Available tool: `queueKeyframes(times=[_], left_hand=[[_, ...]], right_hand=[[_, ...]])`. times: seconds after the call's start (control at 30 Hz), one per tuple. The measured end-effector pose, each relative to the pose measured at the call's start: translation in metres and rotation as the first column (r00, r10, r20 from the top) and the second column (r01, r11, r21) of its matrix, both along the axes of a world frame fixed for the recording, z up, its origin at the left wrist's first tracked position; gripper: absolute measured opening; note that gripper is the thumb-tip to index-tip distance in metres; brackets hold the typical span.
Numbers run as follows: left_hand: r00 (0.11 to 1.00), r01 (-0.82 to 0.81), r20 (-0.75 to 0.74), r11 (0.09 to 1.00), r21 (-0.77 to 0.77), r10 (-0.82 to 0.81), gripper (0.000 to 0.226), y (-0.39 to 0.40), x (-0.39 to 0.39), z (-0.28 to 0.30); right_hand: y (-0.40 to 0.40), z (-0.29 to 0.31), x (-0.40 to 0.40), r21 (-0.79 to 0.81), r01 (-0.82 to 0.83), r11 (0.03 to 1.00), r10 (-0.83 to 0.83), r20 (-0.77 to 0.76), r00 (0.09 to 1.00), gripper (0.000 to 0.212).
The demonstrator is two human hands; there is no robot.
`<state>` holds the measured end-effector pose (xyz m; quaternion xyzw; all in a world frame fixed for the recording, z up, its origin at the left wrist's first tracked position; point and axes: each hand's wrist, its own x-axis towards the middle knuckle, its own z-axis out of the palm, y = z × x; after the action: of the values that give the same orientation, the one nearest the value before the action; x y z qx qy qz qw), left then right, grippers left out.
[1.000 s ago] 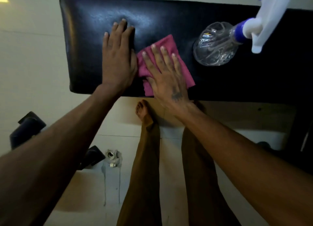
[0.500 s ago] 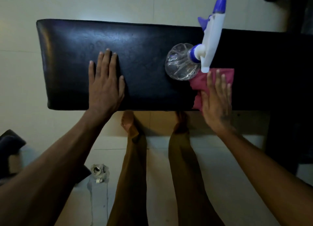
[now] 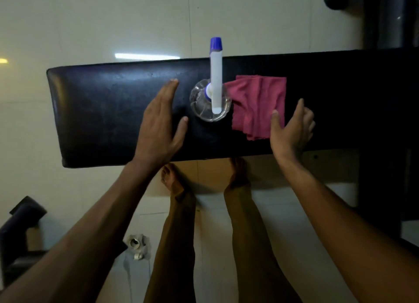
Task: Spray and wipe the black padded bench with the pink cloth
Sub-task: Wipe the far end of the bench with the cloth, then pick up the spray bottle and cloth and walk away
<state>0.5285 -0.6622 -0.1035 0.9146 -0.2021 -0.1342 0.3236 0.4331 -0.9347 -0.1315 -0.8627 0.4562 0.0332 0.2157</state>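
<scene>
Right hand [image 3: 291, 130] lifts off the pink cloth [image 3: 258, 105], fingers loose, gripping nothing; left hand [image 3: 158, 125], open, nears the spray bottle [image 3: 210, 103]; bench [image 3: 113, 103] likely due another spray.

1. The black padded leather-look bench [image 3: 118, 112] is glossy black with pale sheen along its far edge and left end; its right end falls into deep shadow.
2. The pink crumpled cloth [image 3: 256, 103], near the far edge, is a plain dusky rose-pink with no print.
3. The clear plastic spray bottle [image 3: 209, 107] has a see-through body, a white trigger head, a blue collar and a blue nozzle tip.
4. The cream tiled floor [image 3: 90, 25] is pale off-white with thin darker grout lines and bright light reflections.
5. The brown trousers [image 3: 176, 246] are a plain mustard-brown.
</scene>
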Motion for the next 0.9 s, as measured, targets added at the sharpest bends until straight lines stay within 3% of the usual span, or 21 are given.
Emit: queueKeyframes(times=[0.1, 0.2, 0.33, 0.47, 0.53, 0.63, 0.7, 0.77, 0.9], left_hand=[[1.000, -0.012, -0.013, 0.998, -0.057, 0.012, 0.076, -0.024, -0.010, 0.011], [1.000, -0.021, -0.001, 0.996, -0.086, 0.021, 0.068, -0.041, -0.010, 0.014], [0.997, -0.075, -0.038, 0.978, -0.195, 0.069, 0.045, -0.064, -0.008, 0.024], [0.974, -0.202, -0.135, 0.966, -0.162, 0.181, 0.032, -0.070, -0.006, 0.032], [0.951, -0.282, -0.172, 0.949, -0.140, 0.257, 0.030, -0.068, -0.009, 0.042], [0.927, -0.358, -0.179, 0.922, -0.148, 0.331, 0.030, -0.062, -0.022, 0.070], [0.903, -0.416, -0.185, 0.894, -0.165, 0.386, 0.031, -0.055, -0.034, 0.097], [0.875, -0.472, -0.208, 0.866, -0.164, 0.437, 0.033, -0.045, -0.054, 0.127], [0.778, -0.617, -0.270, 0.770, -0.162, 0.567, 0.034, -0.018, -0.103, 0.187]], right_hand=[[-0.004, -0.001, 0.006, 0.065, 0.076, 0.995, -0.078, 0.024, 0.997, 0.063], [-0.003, 0.002, 0.020, 0.159, 0.207, 0.965, -0.223, 0.086, 0.971, 0.035], [0.001, 0.010, 0.032, 0.249, 0.212, 0.945, -0.236, 0.072, 0.969, 0.018], [0.004, 0.020, 0.038, 0.484, 0.158, 0.861, -0.283, 0.198, 0.938, 0.015], [0.004, 0.031, 0.041, 0.633, 0.208, 0.745, -0.405, 0.182, 0.896, 0.021], [0.006, 0.062, 0.045, 0.880, 0.276, 0.386, -0.643, 0.042, 0.765, 0.035], [0.008, 0.089, 0.049, 0.933, 0.254, 0.257, -0.673, -0.016, 0.740, 0.035], [0.015, 0.123, 0.050, 0.928, 0.195, 0.317, -0.588, 0.031, 0.808, 0.044], [0.038, 0.202, 0.047, 0.792, -0.088, 0.604, -0.191, 0.251, 0.949, 0.042]])
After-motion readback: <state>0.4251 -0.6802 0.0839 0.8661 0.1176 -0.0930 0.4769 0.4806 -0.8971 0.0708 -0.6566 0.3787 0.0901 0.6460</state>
